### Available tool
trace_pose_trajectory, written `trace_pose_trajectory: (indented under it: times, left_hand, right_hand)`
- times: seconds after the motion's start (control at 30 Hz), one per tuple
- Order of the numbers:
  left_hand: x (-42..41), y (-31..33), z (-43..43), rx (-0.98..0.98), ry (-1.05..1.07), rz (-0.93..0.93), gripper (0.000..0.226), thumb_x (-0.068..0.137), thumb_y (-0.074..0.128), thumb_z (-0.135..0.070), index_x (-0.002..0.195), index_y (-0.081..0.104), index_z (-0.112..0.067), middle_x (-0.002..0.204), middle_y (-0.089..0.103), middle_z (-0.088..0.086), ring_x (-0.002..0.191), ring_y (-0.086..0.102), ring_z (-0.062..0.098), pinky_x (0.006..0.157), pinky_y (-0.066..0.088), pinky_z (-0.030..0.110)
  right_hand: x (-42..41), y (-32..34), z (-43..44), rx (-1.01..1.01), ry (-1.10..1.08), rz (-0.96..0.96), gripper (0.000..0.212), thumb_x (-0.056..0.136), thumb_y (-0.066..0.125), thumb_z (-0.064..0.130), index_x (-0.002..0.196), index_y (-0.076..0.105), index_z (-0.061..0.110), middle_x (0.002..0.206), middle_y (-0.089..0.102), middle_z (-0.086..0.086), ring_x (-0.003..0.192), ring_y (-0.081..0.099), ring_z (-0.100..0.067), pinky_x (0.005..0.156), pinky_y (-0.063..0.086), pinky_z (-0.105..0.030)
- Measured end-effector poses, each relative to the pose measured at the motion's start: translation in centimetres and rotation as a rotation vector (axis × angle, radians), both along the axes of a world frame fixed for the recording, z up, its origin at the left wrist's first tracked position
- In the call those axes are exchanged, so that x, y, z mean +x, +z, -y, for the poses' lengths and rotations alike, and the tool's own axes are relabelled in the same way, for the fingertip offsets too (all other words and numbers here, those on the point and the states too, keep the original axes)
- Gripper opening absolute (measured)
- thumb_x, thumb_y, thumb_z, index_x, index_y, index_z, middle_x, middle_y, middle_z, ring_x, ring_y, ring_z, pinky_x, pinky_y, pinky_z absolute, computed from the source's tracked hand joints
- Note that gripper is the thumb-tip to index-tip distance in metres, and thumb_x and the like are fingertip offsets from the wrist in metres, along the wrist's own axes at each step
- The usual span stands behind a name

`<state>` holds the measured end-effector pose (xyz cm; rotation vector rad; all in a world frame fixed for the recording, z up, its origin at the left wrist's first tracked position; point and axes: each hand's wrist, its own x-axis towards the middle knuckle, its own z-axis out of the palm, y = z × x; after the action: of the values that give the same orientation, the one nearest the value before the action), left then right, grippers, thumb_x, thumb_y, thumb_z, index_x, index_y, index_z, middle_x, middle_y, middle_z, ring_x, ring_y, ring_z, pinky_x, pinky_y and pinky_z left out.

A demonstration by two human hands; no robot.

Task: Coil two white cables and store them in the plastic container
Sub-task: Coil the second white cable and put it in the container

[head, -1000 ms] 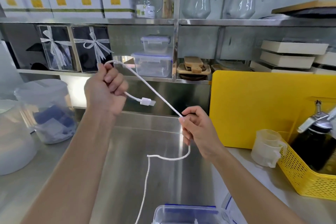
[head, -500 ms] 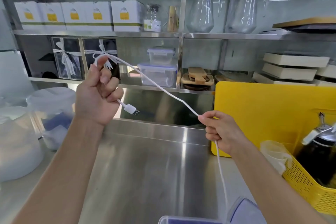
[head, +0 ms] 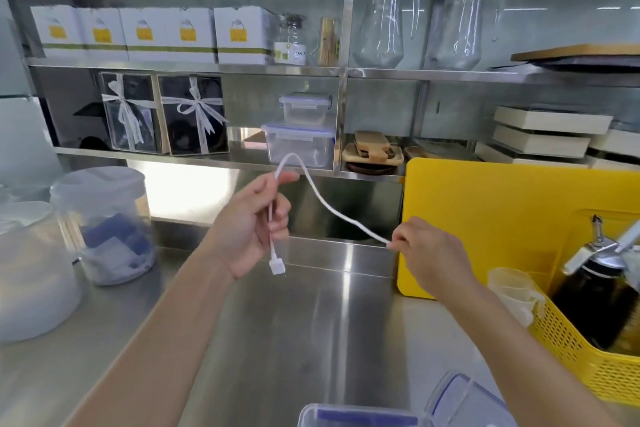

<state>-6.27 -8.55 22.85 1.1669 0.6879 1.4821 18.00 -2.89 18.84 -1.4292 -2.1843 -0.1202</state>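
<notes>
Stainless-steel counter (head: 294, 340), centre of frame, backed by two steel shelves carrying boxed goods, lidded tubs and two glass pitchers (head: 381, 17); yellow cutting board (head: 485, 218) propped at right; yellow basket (head: 588, 367) at lower right.

Item: white cable (head: 325, 203), one of two. Held in the air at mid-frame above the counter. It rises out of the left hand, arches over, and sags rightward to the right hand. Its USB plug (head: 277, 266) dangles below the left palm. Second cable: not in view.

Destination: plastic container (head: 349, 416), blue-rimmed, bottom edge of frame, with what appears to be its lid (head: 464, 399) just to the right.

Step in hand, as judged: forming the first loop. To do it well, bring the right-hand length back to the left hand in even loops, keep the plug end pinned, and let the cable roll rather than twist.

Left hand (head: 249, 222): loosely curled, thumb and fingers pinching the cable near its plug end.

Right hand (head: 426, 250): closed, fingertips pinching the cable further along; the remaining length past it cannot be seen.
</notes>
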Motion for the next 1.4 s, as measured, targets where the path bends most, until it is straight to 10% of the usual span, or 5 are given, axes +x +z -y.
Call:
trace_pose_trajectory:
  times: [0.23,0.47,0.77,1.17,1.4]
  left_hand:
    - [3.7,-2.5,0.5,-0.102,-0.036,-0.400,0.029,0.099,0.036,-0.016,0.097,0.063,-0.009,0.075,0.076,0.012,0.075,0.073,0.024,0.064,0.057,0.023]
    - [4.2,-3.5,1.7,-0.073,-0.216,-0.671,0.029,0.097,0.038,-0.018,0.092,0.065,-0.010,0.049,0.062,0.005,0.047,0.058,0.019,0.059,0.049,0.022]
    - [4.4,-4.3,2.5,-0.139,-0.470,-0.175,0.022,0.090,0.043,-0.024,0.084,0.054,-0.007,0.045,0.037,-0.006,0.033,0.024,0.003,0.036,0.028,0.015]
    - [2.4,-2.8,3.3,-0.021,-0.592,0.373,0.021,0.088,0.056,-0.026,0.098,0.060,-0.008,0.047,0.024,-0.004,0.035,0.021,0.008,0.057,0.050,0.026]
    - [2.0,-3.0,2.9,-0.050,-0.417,0.380,0.029,0.094,0.035,-0.031,0.093,0.057,-0.012,0.048,0.020,-0.004,0.036,0.017,0.009,0.052,0.049,0.023]
  right_hand:
    - [-1.4,1.8,5.0,-0.095,0.439,0.150,0.014,0.091,0.048,0.026,0.091,0.061,0.019,0.090,0.061,0.004,0.081,0.052,-0.014,0.068,0.040,-0.033]
    - [-1.5,4.0,6.0,0.013,0.330,-0.064,0.017,0.094,0.040,0.029,0.086,0.053,0.022,0.079,0.046,0.013,0.073,0.047,-0.013,0.064,0.038,-0.034]
    - [-0.6,1.3,3.1,-0.028,0.200,-0.364,0.022,0.092,0.046,0.030,0.082,0.058,0.014,0.059,0.048,0.012,0.060,0.045,-0.015,0.054,0.037,-0.037]
    - [0.7,-1.4,3.3,-0.285,0.486,-1.059,0.022,0.085,0.058,0.003,0.090,0.050,0.023,0.057,0.056,0.008,0.033,0.040,-0.012,0.031,0.034,-0.019]
    - [1.0,-3.4,3.2,-0.315,0.379,-0.906,0.028,0.078,0.067,0.003,0.073,0.058,0.029,0.055,0.053,0.010,0.044,0.043,-0.003,0.038,0.035,-0.013]
